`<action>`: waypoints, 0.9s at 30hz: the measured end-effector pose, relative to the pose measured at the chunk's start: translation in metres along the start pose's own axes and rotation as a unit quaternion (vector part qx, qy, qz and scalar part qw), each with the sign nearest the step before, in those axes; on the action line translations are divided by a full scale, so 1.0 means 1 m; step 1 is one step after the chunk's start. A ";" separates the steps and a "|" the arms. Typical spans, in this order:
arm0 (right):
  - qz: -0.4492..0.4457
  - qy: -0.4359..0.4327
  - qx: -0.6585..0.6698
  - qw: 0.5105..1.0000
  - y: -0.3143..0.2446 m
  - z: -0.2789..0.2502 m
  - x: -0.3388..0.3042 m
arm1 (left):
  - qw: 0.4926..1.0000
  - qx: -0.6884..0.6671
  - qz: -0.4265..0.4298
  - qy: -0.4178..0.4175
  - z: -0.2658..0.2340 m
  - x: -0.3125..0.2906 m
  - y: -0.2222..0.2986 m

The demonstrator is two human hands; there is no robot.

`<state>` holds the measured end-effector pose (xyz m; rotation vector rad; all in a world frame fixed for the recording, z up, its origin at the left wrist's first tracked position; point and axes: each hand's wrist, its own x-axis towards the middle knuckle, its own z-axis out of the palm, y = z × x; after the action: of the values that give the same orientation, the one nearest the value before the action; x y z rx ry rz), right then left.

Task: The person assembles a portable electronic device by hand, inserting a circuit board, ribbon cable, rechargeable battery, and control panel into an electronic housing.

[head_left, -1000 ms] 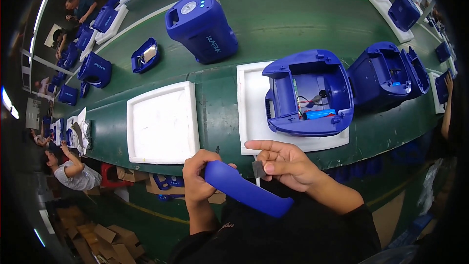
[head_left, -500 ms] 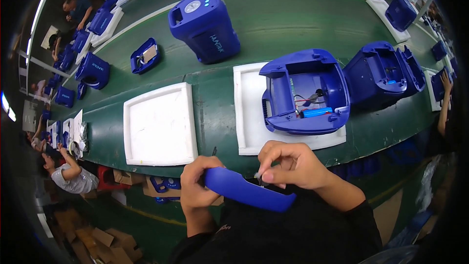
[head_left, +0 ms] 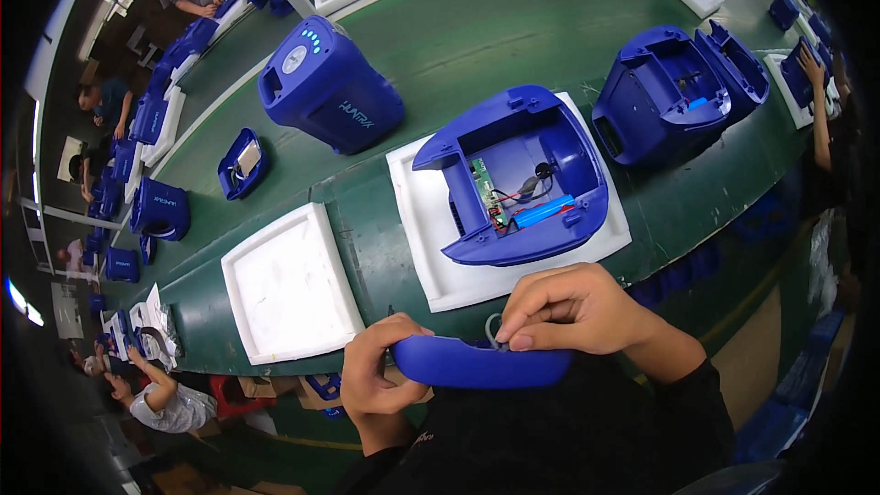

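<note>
My left hand (head_left: 378, 368) grips one end of a curved blue plastic cover (head_left: 481, 365), held just off the near edge of the bench. At the cover's upper rim, the thumb and forefinger of my right hand (head_left: 573, 312) pinch a thin grey cable (head_left: 492, 330), which forms a small loop. Where the cable meets the cover is hidden by the rim. Beyond my hands an opened blue housing (head_left: 522, 179) lies on a white foam tray (head_left: 417, 257). Inside it show a green circuit board (head_left: 484, 185), a blue cylindrical battery (head_left: 543, 212), and red and black wires.
Left of the housing lies a second white foam tray (head_left: 293, 284). A closed blue unit (head_left: 335, 92) with lit dots stands farther back, near a small blue cover (head_left: 245, 165). Another open housing (head_left: 655, 96) stands at right. Co-workers sit along the green bench (head_left: 513, 27).
My view has shifted and turned. The cover has gone from slanting down to nearly level. A loop of the grey cable now shows at my right fingertips.
</note>
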<state>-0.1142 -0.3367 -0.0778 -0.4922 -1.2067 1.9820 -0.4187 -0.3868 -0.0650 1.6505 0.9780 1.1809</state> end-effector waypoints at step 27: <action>0.252 0.011 0.235 0.939 0.079 -0.016 -0.010 | 0.951 0.091 0.004 -0.294 0.013 0.019 0.007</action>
<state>-0.1284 -0.3565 -0.1552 -0.6137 -0.5792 2.5899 -0.4005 -0.3740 -0.0551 1.9890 0.7055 0.5447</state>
